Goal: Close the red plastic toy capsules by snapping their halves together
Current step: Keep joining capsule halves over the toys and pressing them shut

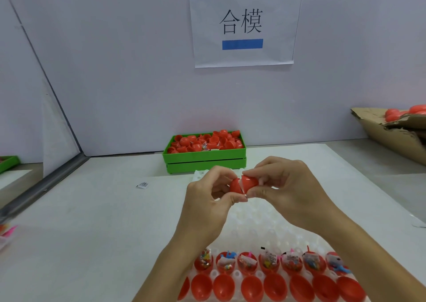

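Capsule (242, 184) up in the air betw. both sets of fingertips, long axis running left-right: left hand (208, 200) pinches the smaller half, right hand (280, 190) pinches the bigger one. Halves meet at a slant, pale gap showing at the seam. Looks like a straight inward squeeze from both sides is what's needed, w/ neither hand nearer.

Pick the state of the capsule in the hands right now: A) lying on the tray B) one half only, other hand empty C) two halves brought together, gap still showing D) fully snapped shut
C: the left hand and right hand each pinch one half of the red capsule, and a slanted gap with something white shows between the halves.
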Tool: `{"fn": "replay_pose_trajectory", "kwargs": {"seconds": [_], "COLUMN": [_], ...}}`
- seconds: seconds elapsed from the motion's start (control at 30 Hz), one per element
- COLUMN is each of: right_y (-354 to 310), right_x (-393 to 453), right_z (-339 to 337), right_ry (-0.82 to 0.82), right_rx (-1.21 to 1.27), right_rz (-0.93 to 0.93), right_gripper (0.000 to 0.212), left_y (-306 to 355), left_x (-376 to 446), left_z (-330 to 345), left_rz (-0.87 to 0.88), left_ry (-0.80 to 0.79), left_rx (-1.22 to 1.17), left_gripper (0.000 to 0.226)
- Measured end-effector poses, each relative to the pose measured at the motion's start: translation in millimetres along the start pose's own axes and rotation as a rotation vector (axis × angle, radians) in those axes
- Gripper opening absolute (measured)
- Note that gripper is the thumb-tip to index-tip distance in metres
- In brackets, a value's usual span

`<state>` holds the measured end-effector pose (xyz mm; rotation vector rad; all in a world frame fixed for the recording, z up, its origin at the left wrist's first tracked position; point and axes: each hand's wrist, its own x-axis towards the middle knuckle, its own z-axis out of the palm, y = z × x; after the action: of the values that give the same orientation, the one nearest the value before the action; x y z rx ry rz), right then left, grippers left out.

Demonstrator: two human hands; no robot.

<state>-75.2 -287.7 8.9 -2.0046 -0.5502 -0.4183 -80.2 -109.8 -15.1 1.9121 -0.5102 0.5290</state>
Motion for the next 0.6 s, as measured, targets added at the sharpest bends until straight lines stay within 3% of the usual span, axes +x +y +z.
{"fn": "replay_pose_trajectory", "kwargs": {"seconds": [0.27,0.47,0.6], "right_y": [1.9,2.3,3.5], "right_x": [-0.4,-1.0,-0.8], "right_z": [-0.4,2.8,4.5], "right_ry": [-0.032,-0.015,0.004], "right_rx": [0.183,0.255,0.321], "right_rz": [0.022,0.035,0.048], "right_gripper": [0.033,0.029,0.030], "left_y": [5.9,8.3,9.5], "left_x": [2.0,2.1,1.7], "left_z": [-0.5,-3.1,-3.8], "left_rz": [-0.069,-0.073,-0.071], "left_ry": [0.029,-0.004,-0.010], "left_rx": [-0.250,-0.253,-0.230], "left_gripper": [0.017,0.032,0.028]}}
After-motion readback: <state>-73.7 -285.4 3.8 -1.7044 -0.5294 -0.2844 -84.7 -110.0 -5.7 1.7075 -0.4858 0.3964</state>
